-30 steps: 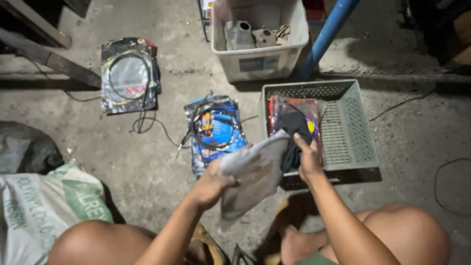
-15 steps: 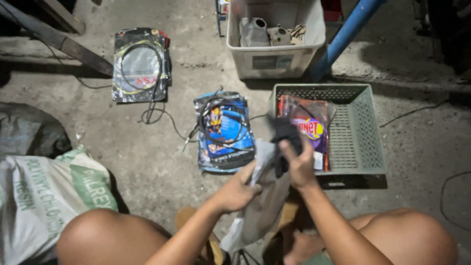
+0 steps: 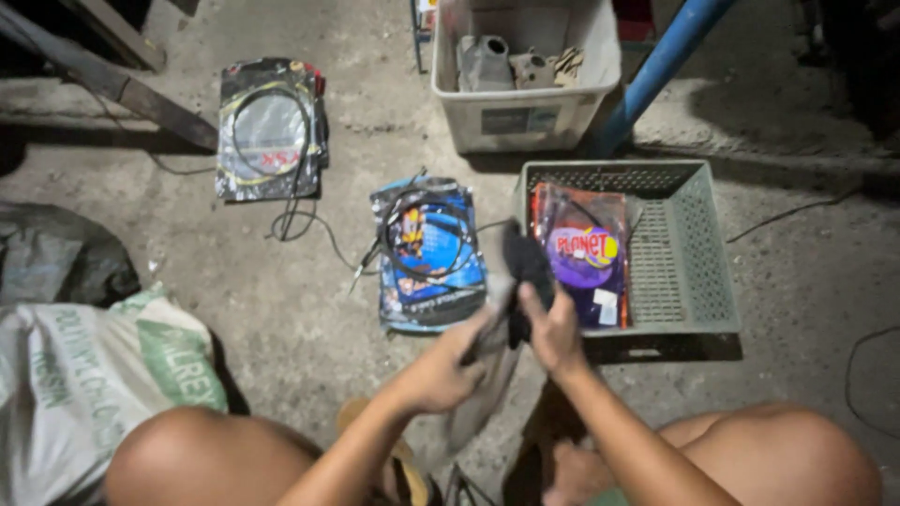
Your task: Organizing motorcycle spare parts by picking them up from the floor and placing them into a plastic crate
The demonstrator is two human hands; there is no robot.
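Observation:
My left hand (image 3: 441, 370) grips a grey, limp plastic packet (image 3: 480, 394) that hangs down between my knees. My right hand (image 3: 551, 330) holds a black bundle (image 3: 527, 264) at the packet's top, just left of the grey-green plastic crate (image 3: 698, 253). In the crate lies a clear packet with a red and purple card (image 3: 581, 248). A pile of blue packets with coiled black cables (image 3: 427, 248) lies on the concrete floor just beyond my left hand.
A dark packet with a coiled cable (image 3: 270, 126) lies far left. A white plastic bin (image 3: 525, 117) with metal parts stands at the back, a blue pole (image 3: 656, 70) beside it. A white woven sack (image 3: 84, 384) and a dark bag (image 3: 56, 258) sit at the left.
The grey packet has swung from flat to hanging down. My right hand came out of the crate with the black bundle and met my left hand over the packet.

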